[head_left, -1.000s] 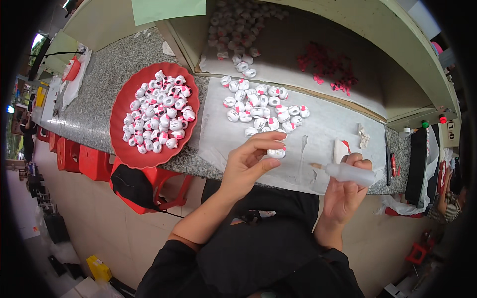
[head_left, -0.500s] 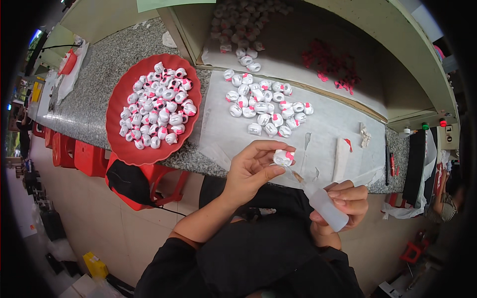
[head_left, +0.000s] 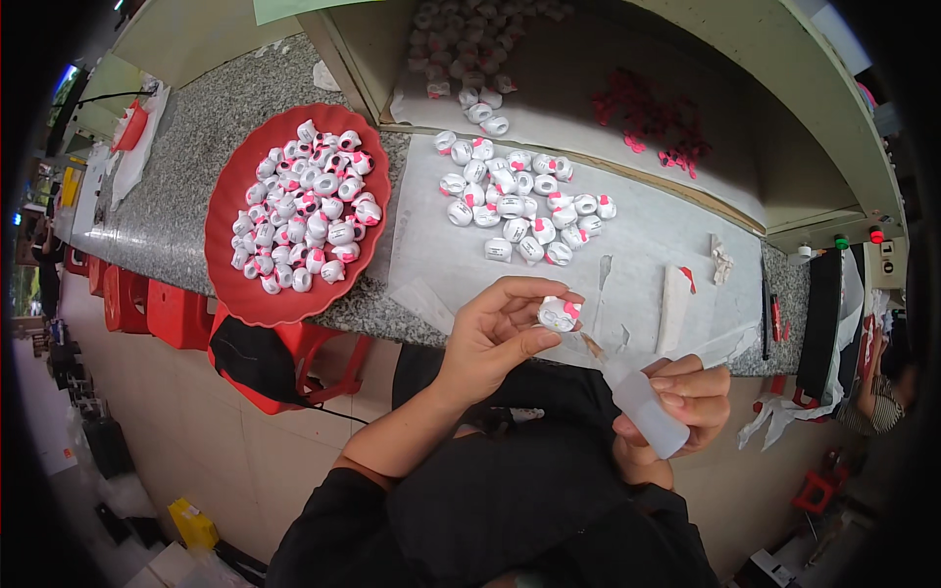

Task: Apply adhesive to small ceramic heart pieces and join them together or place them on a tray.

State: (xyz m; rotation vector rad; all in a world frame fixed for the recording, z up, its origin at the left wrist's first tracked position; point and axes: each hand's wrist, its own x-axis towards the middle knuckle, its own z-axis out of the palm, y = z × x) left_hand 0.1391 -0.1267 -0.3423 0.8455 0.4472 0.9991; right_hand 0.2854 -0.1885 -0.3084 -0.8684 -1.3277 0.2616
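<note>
Between the thumb and fingers of my left hand (head_left: 510,323) is a small white figurine head (head_left: 559,314) with a pink bow. My right hand (head_left: 691,402) grips a translucent white squeeze bottle (head_left: 647,410), tilted so that its narrow brownish tip (head_left: 592,345) points up and left toward the figurine head. A small gap shows between tip and head. Beyond my hands, several like white heads with pink bows (head_left: 510,206) lie on a white paper sheet (head_left: 431,265). More of them fill a red scalloped tray (head_left: 223,245) at the left.
A shelf compartment at the back holds more white heads (head_left: 461,49) and a heap of pink pieces (head_left: 652,118). A folded white strip (head_left: 674,309), a crumpled tissue (head_left: 721,260) and pens (head_left: 769,314) lie at right. Red stools (head_left: 176,314) stand below the counter's left part.
The bottle tip has drawn slightly away from the figurine head, down and to the right. The head has turned a little in my left hand's fingers. The view has shifted slightly.
</note>
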